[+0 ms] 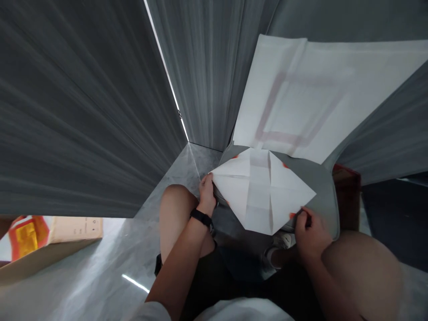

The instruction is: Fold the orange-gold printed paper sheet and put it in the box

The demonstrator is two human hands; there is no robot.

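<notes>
A white paper bag (259, 189) is spread over the front of a grey chair seat, its folded bottom facing up in a diamond shape. Creases and a greyer band cross its middle, and small orange patches show at its edges. My left hand (207, 191), with a dark watch at the wrist, is closed on the bag's left corner. At the lower right edge, beside an orange patch, the curled fingers of my right hand (309, 229) pinch the paper. The underside of the bag is hidden.
A larger white sheet-like piece (321, 98) with a faint reddish outline leans on the chair back. Grey panels (83, 107) stand close at left and ahead. An open cardboard box (75, 229) with red and yellow items sits at lower left. A reddish-brown box (347, 191) is right of the chair.
</notes>
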